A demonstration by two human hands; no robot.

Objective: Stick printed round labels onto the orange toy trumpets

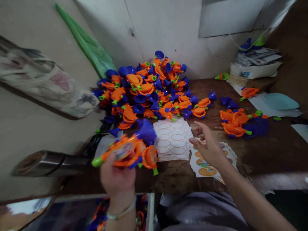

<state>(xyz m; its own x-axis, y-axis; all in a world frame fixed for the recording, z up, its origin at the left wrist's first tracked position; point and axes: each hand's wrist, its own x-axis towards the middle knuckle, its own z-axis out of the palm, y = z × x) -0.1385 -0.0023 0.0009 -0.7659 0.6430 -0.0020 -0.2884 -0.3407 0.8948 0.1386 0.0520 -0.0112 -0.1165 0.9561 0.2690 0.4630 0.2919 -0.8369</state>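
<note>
My left hand (117,178) is closed around an orange toy trumpet (125,149) with a blue bell and a green mouthpiece, lifted above the near edge of the brown table (264,150). My right hand (208,146) hovers with loosely spread fingers over sticker sheets with orange round labels (207,170). It holds nothing that I can see. An emptied sticker sheet (172,138) lies between the hands. A second orange toy (150,157) rests by the held one.
A big heap of orange and blue toy trumpets (149,89) fills the table's back left. A smaller group (237,122) lies to the right. Papers and a box (255,62) sit at the back right. A green bag (91,48) leans on the wall.
</note>
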